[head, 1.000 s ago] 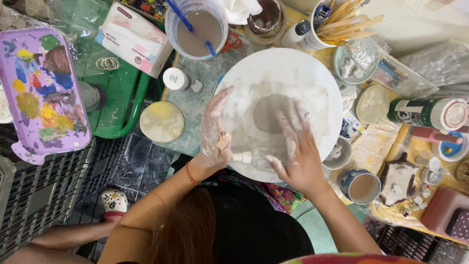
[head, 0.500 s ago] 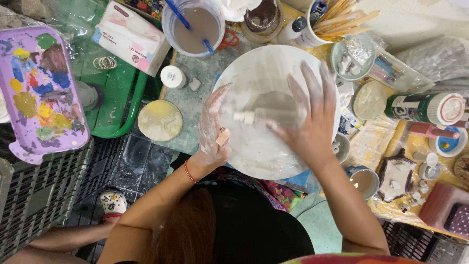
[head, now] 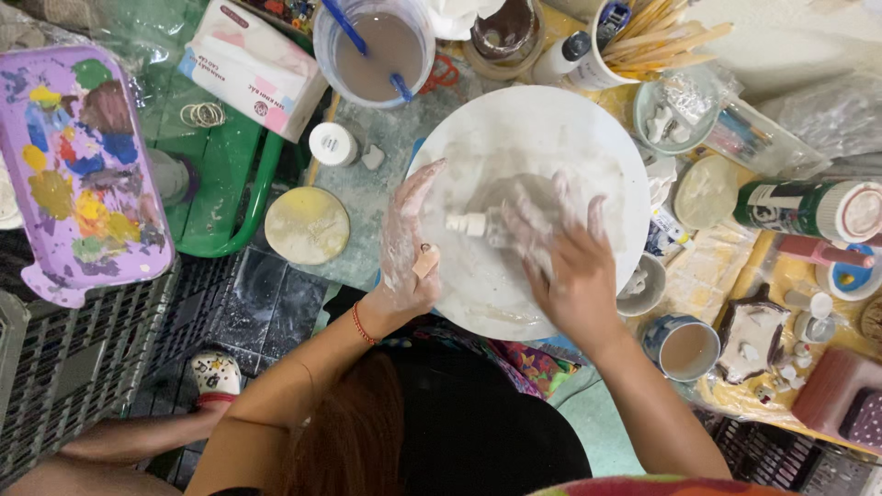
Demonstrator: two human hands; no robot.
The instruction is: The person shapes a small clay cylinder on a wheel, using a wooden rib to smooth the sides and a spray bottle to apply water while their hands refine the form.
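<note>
A person is sitting over a cluttered craft table, coating a large round white plate that is lying near the table's front edge, just before their lap. The left hand, smeared with whitish paint, is lying open and flat on the plate's left rim, steadying it and gripping nothing. The right hand is pressing down on the plate's middle, fingers curled loosely around a small white squeeze bottle lying on its side, nozzle pointing left. The spreading step appears to be underway; going further would likely call for even strokes while the left hand keeps bracing the rim. Toward the back edge, a clear tub is holding murky brownish water and blue brushes. At the left edge, a purple palette tray is carrying patches of mixed colour. Near the back, a white cup is holding wooden sticks. By the front right, a small blue cup is holding beige liquid
</note>
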